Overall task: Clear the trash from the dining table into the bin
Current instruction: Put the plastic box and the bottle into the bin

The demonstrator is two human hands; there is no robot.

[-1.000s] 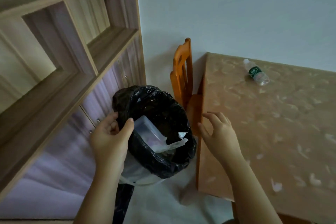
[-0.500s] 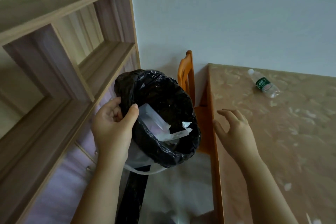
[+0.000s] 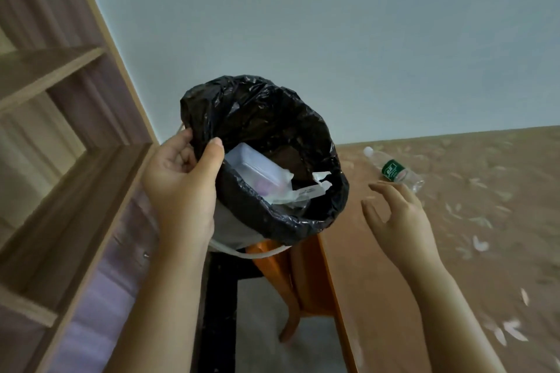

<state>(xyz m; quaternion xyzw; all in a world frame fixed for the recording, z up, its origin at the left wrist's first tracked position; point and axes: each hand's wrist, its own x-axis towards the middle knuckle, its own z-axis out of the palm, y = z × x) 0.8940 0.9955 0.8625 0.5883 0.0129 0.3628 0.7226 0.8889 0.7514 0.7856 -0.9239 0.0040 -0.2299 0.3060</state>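
Note:
My left hand [image 3: 181, 188] grips the rim of a bin [image 3: 272, 227] lined with a black bag and holds it up beside the table's left edge. Inside the bin lie a clear plastic container [image 3: 257, 169] and crumpled white paper [image 3: 306, 191]. My right hand [image 3: 400, 215] hovers open over the table [image 3: 469, 251], fingers spread, just short of a clear plastic bottle [image 3: 394, 171] with a green label that lies on its side near the wall.
A wooden shelf unit [image 3: 60, 160] stands close on the left. An orange chair [image 3: 291, 275] is tucked at the table's left edge, below the bin. A pale wall [image 3: 333, 39] runs behind the table.
The bin has risen in my left hand and come nearer the table. My right hand has moved forward toward the bottle. The view has tilted upward.

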